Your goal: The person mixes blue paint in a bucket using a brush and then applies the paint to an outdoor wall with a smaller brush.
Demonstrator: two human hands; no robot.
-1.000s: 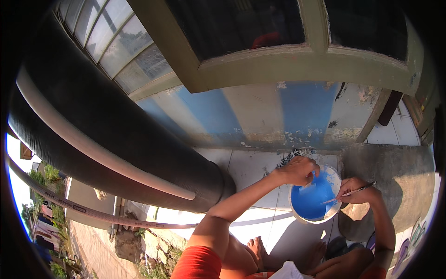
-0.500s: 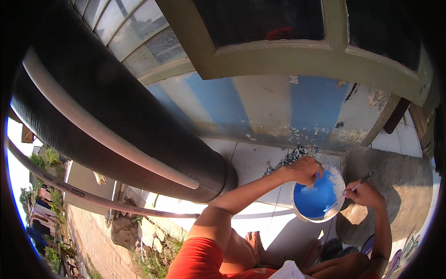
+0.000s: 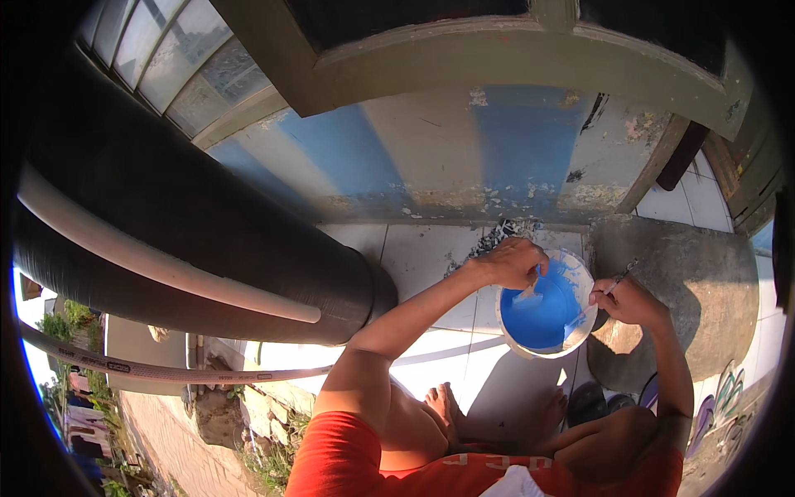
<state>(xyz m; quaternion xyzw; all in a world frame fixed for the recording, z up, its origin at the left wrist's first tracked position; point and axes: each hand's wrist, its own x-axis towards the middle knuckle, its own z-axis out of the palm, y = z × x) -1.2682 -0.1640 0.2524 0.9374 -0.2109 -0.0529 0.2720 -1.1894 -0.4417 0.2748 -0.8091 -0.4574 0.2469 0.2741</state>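
A round white bucket (image 3: 507,333) holding bright blue paint (image 3: 538,319) is in front of me, right of centre. My left hand (image 3: 517,263) is closed at its upper left rim, fingertips bent down over the paint; a small pale piece shows below them, too unclear to name. At the right rim, my right hand (image 3: 625,300) is closed round a thin stick-like tool (image 3: 632,267), its patterned end sticking up past the fingers. The tool's lower end is not clearly visible now.
A striped blue and grey wall (image 3: 530,141) with peeling paint stands ahead, paint flakes (image 3: 497,236) at its foot. A thick black column (image 3: 207,224) and a hose (image 3: 166,370) are left. A concrete slab (image 3: 679,257) and sandals (image 3: 729,389) are right.
The view has shifted, so the bucket and wall appear farther up and left. My right hand has drawn the tool's lower end up from the bucket's inner right side. My left hand stays at the rim.
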